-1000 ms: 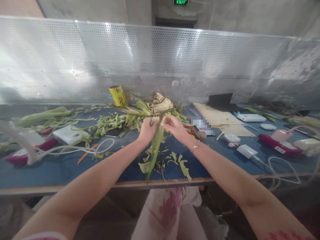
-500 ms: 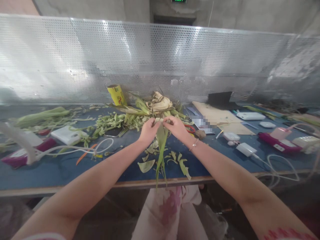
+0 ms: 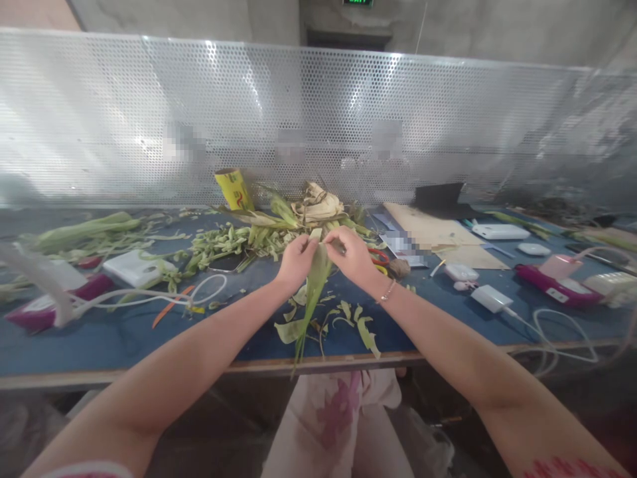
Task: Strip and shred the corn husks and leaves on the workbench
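My left hand (image 3: pixel 297 259) pinches a long green corn husk (image 3: pixel 315 285) near its upper end. The husk hangs down, its narrow tips reaching toward the table edge. Close by on the right, my right hand (image 3: pixel 351 252) has thumb and finger pinched together at the husk's top edge; how much it grips is too small to see. Behind the hands lies a heap of dried and green husks (image 3: pixel 318 204), with a bunch of knotted green husk pieces (image 3: pixel 221 244) to its left. Torn husk scraps (image 3: pixel 367 335) are scattered below my hands.
Red-and-yellow-handled scissors (image 3: pixel 379 257) and a twine ball (image 3: pixel 399 267) lie right of my right hand. A yellow tube (image 3: pixel 233 189) stands behind. White chargers (image 3: pixel 492 299), cables, and purple power strips (image 3: pixel 557 284) occupy both sides. A perforated metal screen (image 3: pixel 318 119) closes the back.
The hanging husk has swung left at its lower end and shows a broader face. My right hand has shifted slightly away from the left one.
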Motion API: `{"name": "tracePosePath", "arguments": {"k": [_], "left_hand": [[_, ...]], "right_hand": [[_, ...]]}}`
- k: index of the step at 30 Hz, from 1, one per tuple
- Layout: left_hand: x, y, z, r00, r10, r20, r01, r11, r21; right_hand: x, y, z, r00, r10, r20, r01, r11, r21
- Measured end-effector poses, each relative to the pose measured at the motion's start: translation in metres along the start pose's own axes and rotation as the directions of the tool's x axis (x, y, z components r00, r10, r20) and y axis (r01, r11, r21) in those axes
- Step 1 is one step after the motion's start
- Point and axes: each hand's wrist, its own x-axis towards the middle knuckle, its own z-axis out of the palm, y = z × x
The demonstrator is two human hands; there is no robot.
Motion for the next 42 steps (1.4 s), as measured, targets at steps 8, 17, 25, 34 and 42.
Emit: {"name": "tracePosePath", "arguments": {"k": [8, 17, 25, 34, 42], "left_hand": [[-0.001, 0.006, -0.003, 0.999, 0.039, 0.002, -0.039, 0.995, 0.095], [0.007, -0.007, -0.004, 0.997, 0.009, -0.075, -0.004, 0.998, 0.056], [-0.002, 0.007, -0.004, 1.000, 0.020, -0.012, -0.019, 0.996, 0.093], [-0.001, -0.001, -0.002, 0.997, 0.073, -0.035, -0.069, 0.993, 0.098], [-0.003, 0.002, -0.003, 0.993, 0.120, -0.002, -0.118, 0.979, 0.163]], "right_hand": [[-0.002, -0.008, -0.009, 0.957, -0.277, 0.087, 0.287, 0.945, -0.155], [-0.006, -0.024, -0.013, 0.852, -0.519, 0.072, 0.524, 0.846, -0.098], [-0.005, -0.002, 0.011, 0.993, 0.113, -0.047, -0.112, 0.994, 0.015], [0.001, 0.009, 0.013, 0.934, 0.330, 0.137, -0.357, 0.874, 0.331], [0.004, 0.000, 0.009, 0.946, 0.311, 0.095, -0.324, 0.928, 0.185]]}}
